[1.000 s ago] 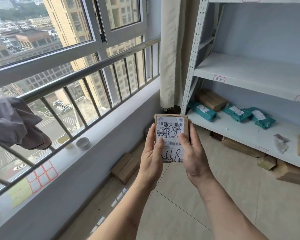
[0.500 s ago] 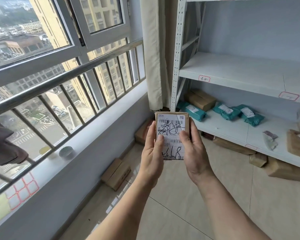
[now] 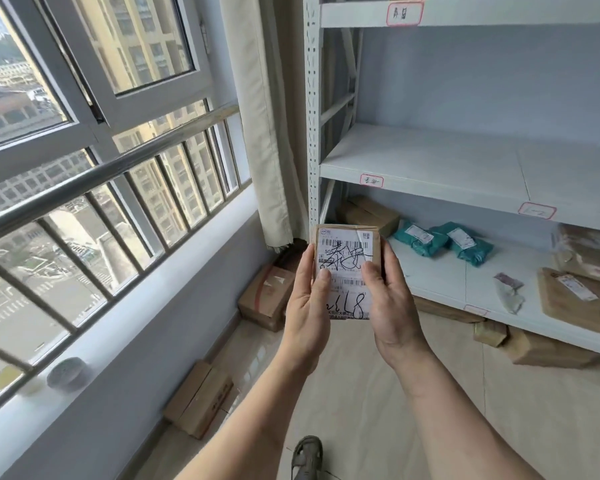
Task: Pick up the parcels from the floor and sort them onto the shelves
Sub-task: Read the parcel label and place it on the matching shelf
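Observation:
A small brown parcel [image 3: 346,252] with a white shipping label and black handwriting is held upright in front of me. My left hand [image 3: 307,306] grips its left edge and my right hand [image 3: 388,299] grips its right edge, thumbs on the label. Behind it stands a white metal shelf unit [image 3: 430,168]. Its middle shelf is bare. The lower shelf [image 3: 440,275] carries two teal bagged parcels [image 3: 444,240], a brown box [image 3: 371,214] at the back left and flat brown parcels [image 3: 582,299] at the right. Cardboard boxes [image 3: 267,299] [image 3: 200,398] lie on the floor by the window wall.
A window with a metal railing [image 3: 101,174] runs along the left, with a sill holding a small round tin [image 3: 66,374]. A beige curtain [image 3: 267,133] hangs beside the shelf post. More brown parcels [image 3: 541,348] lie under the lowest shelf. My sandalled foot [image 3: 307,455] shows on the tiled floor.
The view has swung right and closer to the shelf unit; the upper labelled shelf edge has come into sight. Both hands keep the same hold on the parcel.

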